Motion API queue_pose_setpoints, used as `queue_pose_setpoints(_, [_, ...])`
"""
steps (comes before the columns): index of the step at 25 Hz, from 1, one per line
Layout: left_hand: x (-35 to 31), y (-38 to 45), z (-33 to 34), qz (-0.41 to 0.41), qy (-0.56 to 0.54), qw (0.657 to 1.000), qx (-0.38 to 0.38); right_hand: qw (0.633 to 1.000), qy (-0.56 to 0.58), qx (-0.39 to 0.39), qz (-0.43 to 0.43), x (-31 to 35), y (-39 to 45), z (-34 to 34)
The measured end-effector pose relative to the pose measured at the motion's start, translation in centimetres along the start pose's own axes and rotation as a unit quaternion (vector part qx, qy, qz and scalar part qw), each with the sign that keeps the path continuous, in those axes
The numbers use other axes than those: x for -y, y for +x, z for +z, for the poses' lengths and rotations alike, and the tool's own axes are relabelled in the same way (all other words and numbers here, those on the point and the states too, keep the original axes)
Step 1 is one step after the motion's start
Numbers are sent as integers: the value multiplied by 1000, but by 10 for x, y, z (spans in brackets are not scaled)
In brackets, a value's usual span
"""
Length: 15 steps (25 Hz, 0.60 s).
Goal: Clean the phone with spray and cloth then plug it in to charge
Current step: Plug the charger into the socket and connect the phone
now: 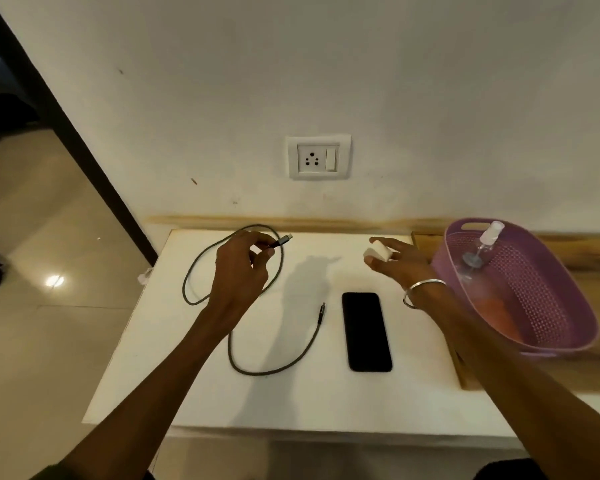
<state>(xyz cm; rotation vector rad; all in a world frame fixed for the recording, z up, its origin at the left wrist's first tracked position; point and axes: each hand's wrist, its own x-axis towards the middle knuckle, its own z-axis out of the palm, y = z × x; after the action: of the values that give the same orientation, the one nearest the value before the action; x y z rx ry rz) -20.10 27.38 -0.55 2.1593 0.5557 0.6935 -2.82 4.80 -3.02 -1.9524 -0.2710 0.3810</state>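
Black glass phone [366,331]: lies flat and face up on the white table [174,375], nearer the person than both sets of fingertips and touched by neither; likely smooth and slippery, best taken by its long edges.
Cable [274,368]: thin, limp, probably braided; it loops loosely below and around the left hand, and its free small plug [322,311] rests just left of the phone.
Left hand [238,275]: thumb and fingers pinch the cable just behind its larger plug [280,241], which juts beyond the fingertips toward the wall.
Right hand [397,261]: fingers spread, with the white charger block [378,252] held lightly between thumb and fingertips; small, hard and light by the look of it.
Wall socket [317,156]: well above both hands, nothing plugged in.
Basket [534,336]: purple, just right of the right wrist, holding the spray bottle [480,252] and something orange, perhaps the cloth.
Best hold: grip the plug by its stiff body, not the soft cord.
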Motion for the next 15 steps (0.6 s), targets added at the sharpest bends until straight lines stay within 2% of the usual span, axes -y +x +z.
queue_pose_setpoints(4, [-34, -4, -21, 67, -9, 998, -5, 995, 76, 55, -28, 40, -47, -10])
queue_pose_setpoints(7, [-49, -19, -31, 96, -25, 994, -36, 987, 139, 56, -62, 65, -76, -8])
queue_pose_setpoints(10, [-59, -37, -31, 105, -55, 992, -52, 986, 131, 53, -88, 74, -96, 3])
queue_pose_setpoints(15, [-75, -42, -23, 150, -53, 986, -50, 982, 150, 78, -85, 67, -107, 19])
